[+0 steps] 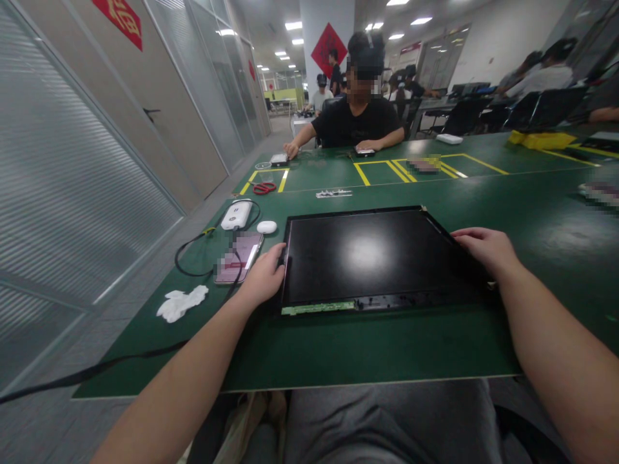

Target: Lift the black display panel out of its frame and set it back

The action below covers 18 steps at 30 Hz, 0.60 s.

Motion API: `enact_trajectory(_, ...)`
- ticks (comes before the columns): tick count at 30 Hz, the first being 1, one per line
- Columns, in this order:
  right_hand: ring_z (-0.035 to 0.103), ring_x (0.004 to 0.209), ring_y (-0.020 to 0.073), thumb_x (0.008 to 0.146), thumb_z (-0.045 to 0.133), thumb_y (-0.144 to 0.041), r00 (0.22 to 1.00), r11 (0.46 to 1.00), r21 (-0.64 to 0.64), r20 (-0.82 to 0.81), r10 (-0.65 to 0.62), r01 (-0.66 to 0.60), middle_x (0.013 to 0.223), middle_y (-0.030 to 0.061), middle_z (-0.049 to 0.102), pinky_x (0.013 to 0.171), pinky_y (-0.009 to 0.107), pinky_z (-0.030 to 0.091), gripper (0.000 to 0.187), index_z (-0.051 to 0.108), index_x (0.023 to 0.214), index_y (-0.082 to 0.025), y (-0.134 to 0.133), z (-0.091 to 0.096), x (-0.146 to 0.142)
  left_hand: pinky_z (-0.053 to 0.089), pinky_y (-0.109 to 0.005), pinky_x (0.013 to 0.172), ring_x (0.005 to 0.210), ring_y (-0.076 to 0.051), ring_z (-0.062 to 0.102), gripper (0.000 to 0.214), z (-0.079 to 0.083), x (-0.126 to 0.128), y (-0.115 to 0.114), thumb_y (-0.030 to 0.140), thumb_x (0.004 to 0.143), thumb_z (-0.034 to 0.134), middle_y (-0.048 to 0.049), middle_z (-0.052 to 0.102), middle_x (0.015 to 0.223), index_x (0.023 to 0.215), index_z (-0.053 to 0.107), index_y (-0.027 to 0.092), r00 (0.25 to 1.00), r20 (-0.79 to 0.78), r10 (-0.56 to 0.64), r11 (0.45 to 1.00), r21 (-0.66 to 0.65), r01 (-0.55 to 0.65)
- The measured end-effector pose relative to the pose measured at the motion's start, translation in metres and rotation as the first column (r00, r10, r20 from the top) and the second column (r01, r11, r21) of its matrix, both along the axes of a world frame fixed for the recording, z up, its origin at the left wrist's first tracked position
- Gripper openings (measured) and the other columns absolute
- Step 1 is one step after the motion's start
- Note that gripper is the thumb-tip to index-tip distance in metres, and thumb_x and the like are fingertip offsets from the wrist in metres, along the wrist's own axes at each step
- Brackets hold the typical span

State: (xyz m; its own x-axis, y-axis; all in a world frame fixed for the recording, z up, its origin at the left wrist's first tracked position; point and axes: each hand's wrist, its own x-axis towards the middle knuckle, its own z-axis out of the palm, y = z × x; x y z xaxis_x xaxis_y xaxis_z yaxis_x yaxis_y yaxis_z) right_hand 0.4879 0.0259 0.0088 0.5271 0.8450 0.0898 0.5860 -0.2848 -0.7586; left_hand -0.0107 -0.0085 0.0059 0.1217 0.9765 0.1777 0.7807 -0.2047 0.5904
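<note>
A black LCD screen panel [329,258] in a thin black frame lies in front of me, with a glare spot in its middle. Along its near edge runs a green circuit board strip [319,308]. My left hand [265,274] grips the panel's left edge, thumb and fingers closed on it. On the opposite side, my right hand [488,250] holds the right edge near its far corner; some of its fingers are hidden.
Left of the panel are a phone [239,258], a white power bank [236,214] with a black cable, an earbud case [267,227] and crumpled tissue [181,303]. Red scissors [264,188] lie farther back. Across the green table [367,357] sits a person [358,122] handling small devices.
</note>
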Motion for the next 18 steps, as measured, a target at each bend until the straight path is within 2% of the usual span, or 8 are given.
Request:
enact_trajectory(2, 0.061, 0.074, 0.0178, 0.067, 0.068, -0.026, 0.996, 0.999, -0.029, 0.089, -0.015, 0.017, 0.075, 0.0024, 0.073, 0.071, 0.031, 0.046, 0.019, 0.079, 0.081, -0.022, -0.001, 0.001, -0.002, 0.044, -0.051, 0.110, 0.129, -0.031, 0.059, 0.058, -0.001, -0.001, 0.000, 0.015, 0.082, 0.054, -0.0143, 0.066, 0.134, 0.140, 0.052, 0.019, 0.997, 0.073, 0.006, 1.000, -0.018, -0.005)
enact_trajectory(5, 0.063, 0.076, 0.0194, 0.064, 0.068, -0.027, 0.997, 0.999, -0.035, 0.076, -0.011, 0.014, 0.075, 0.0020, 0.073, 0.075, 0.033, 0.047, 0.021, 0.079, 0.081, -0.023, -0.001, 0.002, -0.003, 0.047, -0.050, 0.108, 0.127, -0.029, 0.061, 0.056, 0.000, 0.002, -0.001, 0.015, 0.080, 0.054, -0.0102, 0.068, 0.132, 0.136, 0.054, 0.023, 0.964, 0.265, 0.001, 0.999, -0.046, 0.012)
enact_trajectory(7, 0.064, 0.077, 0.0200, 0.063, 0.068, -0.028, 0.998, 0.999, -0.033, 0.060, -0.007, 0.009, 0.075, 0.0021, 0.074, 0.075, 0.034, 0.047, 0.023, 0.079, 0.082, -0.023, -0.001, 0.001, -0.001, 0.051, -0.047, 0.104, 0.124, -0.027, 0.063, 0.055, 0.004, 0.006, -0.002, 0.016, 0.080, 0.055, -0.0110, 0.067, 0.132, 0.135, 0.053, 0.021, 0.895, 0.445, 0.010, 0.997, -0.078, 0.027)
enact_trajectory(10, 0.064, 0.080, 0.0208, 0.064, 0.068, -0.029, 0.998, 0.999, -0.047, 0.060, -0.013, 0.015, 0.079, 0.0022, 0.074, 0.079, 0.035, 0.047, 0.023, 0.079, 0.084, -0.023, 0.001, -0.002, 0.003, 0.059, -0.042, 0.093, 0.109, -0.025, 0.070, 0.054, 0.014, 0.015, -0.006, 0.017, 0.078, 0.058, -0.0119, 0.064, 0.137, 0.131, 0.052, 0.020, 0.743, 0.660, 0.110, 0.986, -0.164, 0.001)
enact_trajectory(14, 0.063, 0.089, 0.0222, 0.066, 0.068, -0.030, 0.996, 0.998, -0.069, 0.085, 0.002, 0.003, 0.088, 0.0029, 0.075, 0.085, 0.036, 0.045, 0.024, 0.080, 0.086, -0.024, 0.003, -0.005, 0.008, 0.063, -0.037, 0.081, 0.095, -0.022, 0.073, 0.048, 0.021, 0.021, -0.011, 0.016, 0.074, 0.063, -0.0105, 0.063, 0.137, 0.121, 0.057, 0.021, 0.625, 0.739, 0.250, 0.964, -0.253, -0.087)
enact_trajectory(18, 0.064, 0.090, 0.0230, 0.066, 0.067, -0.030, 0.998, 0.998, -0.065, 0.071, 0.002, 0.003, 0.088, 0.0028, 0.075, 0.085, 0.036, 0.046, 0.024, 0.080, 0.086, -0.025, 0.005, -0.008, 0.012, 0.063, -0.036, 0.083, 0.102, -0.023, 0.072, 0.047, 0.018, 0.021, -0.009, 0.013, 0.071, 0.065, -0.0112, 0.062, 0.140, 0.117, 0.059, 0.021, 0.539, 0.789, 0.296, 0.954, -0.269, -0.130)
